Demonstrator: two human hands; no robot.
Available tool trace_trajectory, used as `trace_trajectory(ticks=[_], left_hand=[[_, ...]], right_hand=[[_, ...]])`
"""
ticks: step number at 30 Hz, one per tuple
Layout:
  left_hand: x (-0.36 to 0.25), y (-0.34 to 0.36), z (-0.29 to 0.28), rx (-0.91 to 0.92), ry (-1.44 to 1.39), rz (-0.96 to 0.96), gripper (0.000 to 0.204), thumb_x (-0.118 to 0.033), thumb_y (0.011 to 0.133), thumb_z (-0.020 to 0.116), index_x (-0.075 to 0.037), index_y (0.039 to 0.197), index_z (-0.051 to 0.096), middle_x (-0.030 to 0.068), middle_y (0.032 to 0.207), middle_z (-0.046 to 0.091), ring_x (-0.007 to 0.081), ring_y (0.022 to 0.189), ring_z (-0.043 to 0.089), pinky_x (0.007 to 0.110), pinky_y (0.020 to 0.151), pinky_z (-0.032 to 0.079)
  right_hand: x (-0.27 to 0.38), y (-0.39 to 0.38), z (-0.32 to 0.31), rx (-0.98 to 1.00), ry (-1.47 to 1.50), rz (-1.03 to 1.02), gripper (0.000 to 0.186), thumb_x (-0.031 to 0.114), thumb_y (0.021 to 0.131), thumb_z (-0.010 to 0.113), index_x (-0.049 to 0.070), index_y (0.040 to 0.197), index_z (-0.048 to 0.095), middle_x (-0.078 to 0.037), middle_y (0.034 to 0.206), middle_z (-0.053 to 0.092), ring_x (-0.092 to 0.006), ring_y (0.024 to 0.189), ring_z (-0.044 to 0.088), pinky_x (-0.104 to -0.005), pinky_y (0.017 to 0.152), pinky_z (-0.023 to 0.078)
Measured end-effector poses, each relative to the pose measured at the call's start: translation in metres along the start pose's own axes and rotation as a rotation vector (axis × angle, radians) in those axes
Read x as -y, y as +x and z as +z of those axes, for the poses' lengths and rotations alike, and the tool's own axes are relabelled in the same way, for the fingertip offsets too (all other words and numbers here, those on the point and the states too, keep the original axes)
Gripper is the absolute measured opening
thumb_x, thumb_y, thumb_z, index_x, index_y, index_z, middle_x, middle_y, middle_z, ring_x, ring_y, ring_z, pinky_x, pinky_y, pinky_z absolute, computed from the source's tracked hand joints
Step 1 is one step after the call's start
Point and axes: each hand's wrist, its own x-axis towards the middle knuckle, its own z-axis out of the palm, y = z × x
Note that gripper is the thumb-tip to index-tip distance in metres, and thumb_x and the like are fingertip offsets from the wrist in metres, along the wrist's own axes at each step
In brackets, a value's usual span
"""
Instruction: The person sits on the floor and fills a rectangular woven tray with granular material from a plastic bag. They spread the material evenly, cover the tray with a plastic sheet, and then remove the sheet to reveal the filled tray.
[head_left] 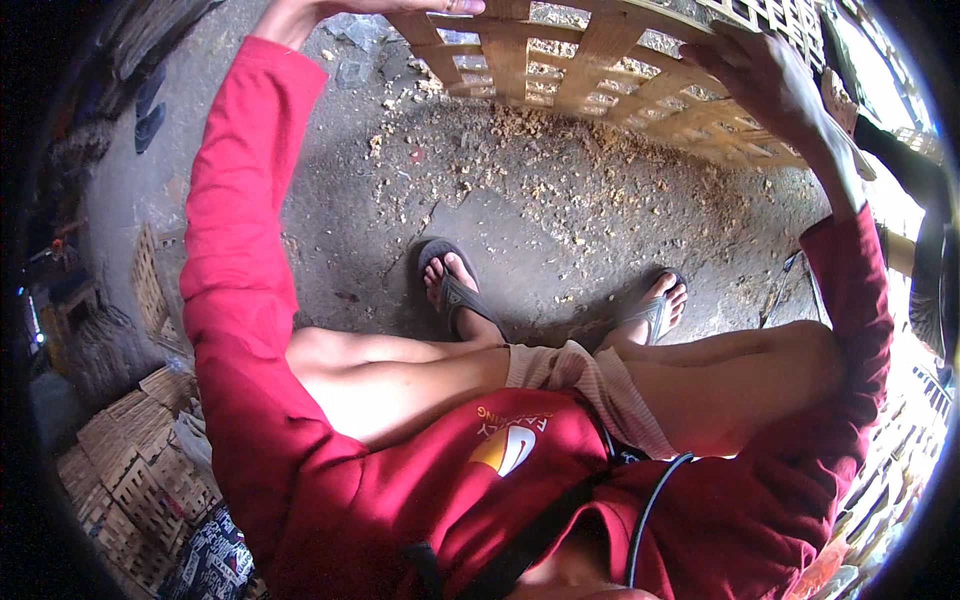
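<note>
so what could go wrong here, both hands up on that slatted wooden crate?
1. The wooden crate is rough slatted wood; the left hand and right hand are bare, so splinters seem possible.
2. Feet are in open sandals right below it; if it slips it could land on bare toes.
3. Wood chips litter the concrete floor, so footing may be poor.

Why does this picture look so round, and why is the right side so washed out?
Head view: a fisheye lens bends straight edges, so the wooden slat crate curves and the corners go black. Head view: strong daylight glares at the right rim, bleaching detail there. Head view: the left hand is cut by the top edge; the right hand looks sharp on the crate.
</note>
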Motion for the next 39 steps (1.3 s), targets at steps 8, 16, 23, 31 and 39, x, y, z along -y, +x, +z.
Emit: trace_trajectory(ticks=[8,16,23,31,39], left_hand=[[-0.045,-0.013,-0.017,0.131,0.014,0.101,0.036,-0.025,0.086,0.072,-0.006,0.115,0.063,0.0077,0.102,0.069,0.0230,0.092,0.063,0.037,0.088,0.051],[0.036,-0.007,0.044,0.129,-0.095,-0.141,0.062,-0.033,0.089,0.072,-0.008,0.141,0.049,0.0110,0.138,0.052,0.0226,0.128,0.049,0.036,0.106,0.040],[0.024,0.021,0.018,-0.010,-0.071,-0.002,0.038,-0.018,0.085,0.071,-0.003,0.120,0.064,0.0116,0.108,0.071,0.0170,0.099,0.064,0.032,0.087,0.050],[-0.024,-0.003,0.003,-0.044,0.001,0.057,0.032,-0.004,0.079,0.063,-0.002,0.112,0.060,0.0155,0.103,0.068,0.0217,0.095,0.064,0.035,0.085,0.052],[-0.059,-0.048,0.037,0.062,-0.034,-0.074,0.016,-0.008,0.092,0.059,-0.008,0.108,0.057,0.0095,0.080,0.062,0.0226,0.073,0.058,0.039,0.071,0.044]], right_hand=[[0.041,-0.036,-0.051,0.025,-0.115,0.018,0.029,0.032,0.092,0.066,0.014,0.113,0.072,-0.010,0.088,0.070,-0.0248,0.073,0.061,-0.0337,0.076,0.050],[0.029,-0.011,0.010,0.110,0.209,-0.079,0.033,0.035,0.094,0.063,0.005,0.106,0.071,-0.015,0.081,0.067,-0.0298,0.069,0.065,-0.0390,0.065,0.048],[0.001,0.012,0.013,-0.034,0.065,0.096,0.045,0.046,0.090,0.065,0.005,0.108,0.070,-0.014,0.082,0.070,-0.0297,0.070,0.067,-0.0392,0.064,0.051],[0.015,-0.005,-0.017,-0.166,-0.095,0.005,0.041,0.038,0.091,0.068,0.000,0.105,0.069,-0.016,0.076,0.070,-0.0268,0.062,0.068,-0.0379,0.058,0.052],[0.055,-0.049,-0.027,-0.059,0.135,0.019,0.034,0.034,0.091,0.069,0.000,0.091,0.067,-0.016,0.066,0.067,-0.0232,0.052,0.066,-0.0353,0.049,0.051]])
